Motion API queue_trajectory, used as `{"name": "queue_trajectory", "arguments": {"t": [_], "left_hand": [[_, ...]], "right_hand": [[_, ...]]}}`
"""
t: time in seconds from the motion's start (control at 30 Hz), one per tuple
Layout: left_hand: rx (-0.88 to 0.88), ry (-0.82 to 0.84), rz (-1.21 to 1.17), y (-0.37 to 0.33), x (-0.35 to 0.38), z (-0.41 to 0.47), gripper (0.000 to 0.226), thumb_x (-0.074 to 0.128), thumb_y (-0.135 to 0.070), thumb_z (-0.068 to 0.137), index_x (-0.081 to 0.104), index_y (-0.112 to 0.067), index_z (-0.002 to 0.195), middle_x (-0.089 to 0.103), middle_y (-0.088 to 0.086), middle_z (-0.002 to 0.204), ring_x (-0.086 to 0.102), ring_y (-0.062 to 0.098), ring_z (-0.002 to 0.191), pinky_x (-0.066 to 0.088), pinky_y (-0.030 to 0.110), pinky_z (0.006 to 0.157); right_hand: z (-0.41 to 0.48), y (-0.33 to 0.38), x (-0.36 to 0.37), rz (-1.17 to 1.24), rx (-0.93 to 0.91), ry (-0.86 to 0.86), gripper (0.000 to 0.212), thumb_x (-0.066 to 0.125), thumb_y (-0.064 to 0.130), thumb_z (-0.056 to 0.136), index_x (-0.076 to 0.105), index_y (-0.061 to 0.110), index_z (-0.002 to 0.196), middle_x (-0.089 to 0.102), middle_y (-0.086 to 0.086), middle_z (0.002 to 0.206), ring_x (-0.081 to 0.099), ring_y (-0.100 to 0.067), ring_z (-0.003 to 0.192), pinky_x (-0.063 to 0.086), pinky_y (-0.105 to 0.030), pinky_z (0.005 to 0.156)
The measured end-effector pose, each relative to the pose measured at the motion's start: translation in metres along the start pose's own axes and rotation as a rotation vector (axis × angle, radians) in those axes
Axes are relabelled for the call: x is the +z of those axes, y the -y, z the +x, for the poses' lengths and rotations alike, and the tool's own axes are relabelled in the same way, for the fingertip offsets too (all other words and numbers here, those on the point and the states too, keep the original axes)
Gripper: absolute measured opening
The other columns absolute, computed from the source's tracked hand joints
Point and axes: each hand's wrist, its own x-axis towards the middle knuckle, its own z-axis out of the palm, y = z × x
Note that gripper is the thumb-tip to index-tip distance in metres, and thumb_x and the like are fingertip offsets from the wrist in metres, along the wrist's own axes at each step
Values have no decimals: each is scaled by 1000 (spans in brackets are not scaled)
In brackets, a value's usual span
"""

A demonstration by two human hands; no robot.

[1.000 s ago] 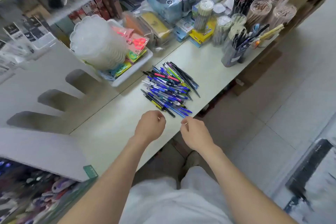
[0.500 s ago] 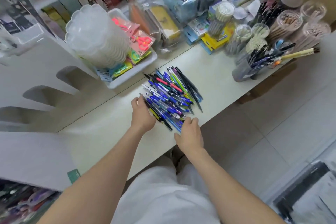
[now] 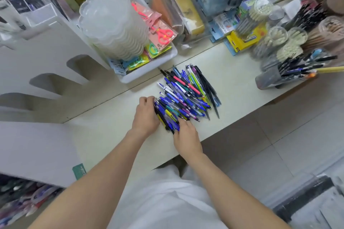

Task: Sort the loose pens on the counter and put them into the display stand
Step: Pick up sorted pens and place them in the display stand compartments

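Observation:
A heap of loose pens (image 3: 188, 95), mostly blue with some black, green and pink ones, lies on the pale counter (image 3: 104, 135). My left hand (image 3: 146, 115) rests against the heap's near-left side, its fingers curled onto the outer pens. My right hand (image 3: 187, 135) touches the heap's near end, fingertips on the blue and black pens. A white stepped display stand (image 3: 46, 72) with slanted slots stands at the left.
A white tray (image 3: 149, 69) with scissors packs and a stack of clear lids (image 3: 113, 22) sits behind the pens. Cups of pens and pencils (image 3: 284, 72) crowd the right back. The counter's front edge drops to a tiled floor (image 3: 279, 145) on the right.
Both hands have moved forward from the bare counter to the near end of the pen heap and now touch it from both sides. The camera has tilted closer.

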Motion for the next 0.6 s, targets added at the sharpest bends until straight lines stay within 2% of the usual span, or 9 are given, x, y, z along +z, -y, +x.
{"name": "queue_trajectory", "arguments": {"t": [0.1, 0.2, 0.27, 0.37, 0.47, 0.6], "left_hand": [[-88, -51, -139, -3, 4, -10, 75, 72, -3, 88, 38, -9, 155, 42, 15, 143, 57, 37, 119, 49, 42, 98], [-394, -126, -300, -15, 7, -15, 55, 57, -7, 98, 38, -1, 150, 41, 22, 148, 53, 41, 126, 43, 41, 102], [-521, -117, -361, -22, 10, -15, 40, 52, -18, 104, 43, 2, 137, 45, 25, 143, 52, 44, 126, 43, 42, 102], [-507, -59, -302, -31, 19, -12, 63, 63, -45, 103, 40, 4, 135, 44, 24, 139, 55, 47, 121, 47, 47, 99], [-534, -62, -247, -36, 25, -6, 81, 75, -54, 92, 37, 2, 137, 43, 22, 139, 54, 46, 123, 49, 50, 99], [-609, -96, -247, -39, 28, 3, 86, 75, -60, 89, 40, 2, 137, 49, 20, 137, 55, 43, 126, 48, 46, 93]], "right_hand": [[2, 5, -2, 2, -69, 60, 49, 53, 12, 101, 50, 6, 150, 59, -13, 132, 55, -32, 123, 42, -36, 101], [1, 6, -5, -55, -155, 125, 46, 49, 16, 103, 52, 11, 149, 64, -11, 121, 61, -34, 114, 49, -43, 94], [2, 8, -6, -96, -160, 59, 41, 51, 19, 103, 56, 13, 143, 67, -11, 119, 64, -36, 108, 52, -46, 87], [7, 13, -12, -163, -118, -44, 45, 57, 19, 103, 51, 14, 146, 60, -9, 131, 65, -33, 105, 52, -43, 78], [15, 13, -11, -266, -170, 61, 63, 62, 16, 100, 35, 10, 157, 48, -12, 136, 65, -33, 99, 41, -35, 68], [24, 16, -11, -160, -207, 171, 55, 56, 10, 102, 38, 9, 154, 48, -14, 129, 59, -35, 94, 34, -37, 68]]}}
